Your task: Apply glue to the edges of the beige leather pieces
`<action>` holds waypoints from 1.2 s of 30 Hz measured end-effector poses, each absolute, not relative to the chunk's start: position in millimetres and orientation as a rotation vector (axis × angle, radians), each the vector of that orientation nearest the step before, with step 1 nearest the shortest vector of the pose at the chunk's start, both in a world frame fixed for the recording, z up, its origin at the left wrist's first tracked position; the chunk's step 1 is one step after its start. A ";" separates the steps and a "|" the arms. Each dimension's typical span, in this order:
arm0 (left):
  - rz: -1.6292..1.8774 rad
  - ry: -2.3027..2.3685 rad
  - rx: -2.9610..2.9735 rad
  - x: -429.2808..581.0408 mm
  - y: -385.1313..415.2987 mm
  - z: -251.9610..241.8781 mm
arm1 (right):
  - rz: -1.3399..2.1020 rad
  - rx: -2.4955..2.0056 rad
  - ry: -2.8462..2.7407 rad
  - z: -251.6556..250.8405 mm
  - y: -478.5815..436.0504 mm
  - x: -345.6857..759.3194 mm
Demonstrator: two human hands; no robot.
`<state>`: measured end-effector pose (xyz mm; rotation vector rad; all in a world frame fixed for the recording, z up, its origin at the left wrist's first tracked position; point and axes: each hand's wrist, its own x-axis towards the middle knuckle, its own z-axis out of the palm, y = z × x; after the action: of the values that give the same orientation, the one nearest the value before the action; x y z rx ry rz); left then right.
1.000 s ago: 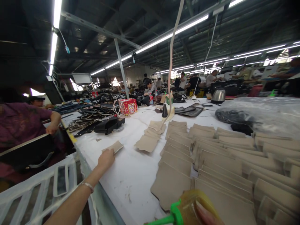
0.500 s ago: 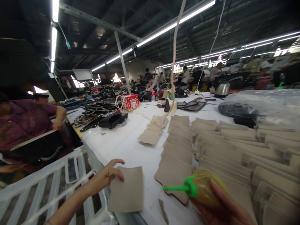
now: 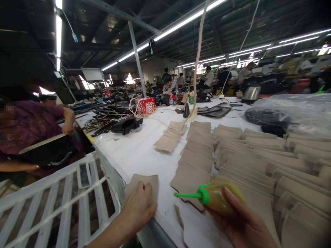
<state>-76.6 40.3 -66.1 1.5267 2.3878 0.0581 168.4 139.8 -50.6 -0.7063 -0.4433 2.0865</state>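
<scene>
My right hand [image 3: 240, 218] is wrapped around a squeeze bottle [image 3: 223, 196] of yellowish liquid with a green nozzle pointing left. Beneath the nozzle lies the front end of an overlapping row of beige panels [image 3: 188, 175]. At the table's near edge, my left hand [image 3: 141, 203] rests over a single beige panel [image 3: 147, 179], its fingers curled down and closed on it. The hand covers the panel's lower part, and the fingertips are hidden. A narrow curled scrap [image 3: 179, 217] lies between the two hands.
More overlapping beige panels [image 3: 248, 163] fill the table's right side. A smaller beige stack [image 3: 168, 141] lies farther back. Beyond are a red box [image 3: 146, 106], black parts [image 3: 126, 124] and clear plastic [image 3: 305, 106]. A white slatted rack [image 3: 49, 203] and a seated co-worker [image 3: 33, 124] are left.
My left hand has moved right, from the panel's left edge to over its middle, and its fingers have curled in. The bottle in my right hand has shifted slightly left and up.
</scene>
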 end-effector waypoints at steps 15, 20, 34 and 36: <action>-0.103 2.455 1.722 -84.1 68.7 -60.0 | 1.915 -0.812 -0.697 -53.5 135.8 165.7; 0.251 2.308 1.882 -94.4 63.7 -76.2 | 1.655 -0.900 -0.994 -55.1 137.5 159.6; 0.560 2.092 1.852 -107.6 70.6 -88.2 | 0.942 -1.007 -1.842 -47.3 145.3 95.4; 0.559 2.090 1.857 -110.2 71.2 -88.9 | 0.869 -0.978 -1.903 -53.8 148.3 88.4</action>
<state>-110.2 71.2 -88.9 1.8573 2.0898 0.5587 88.4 148.3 -53.8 -0.9781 -1.9031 0.8686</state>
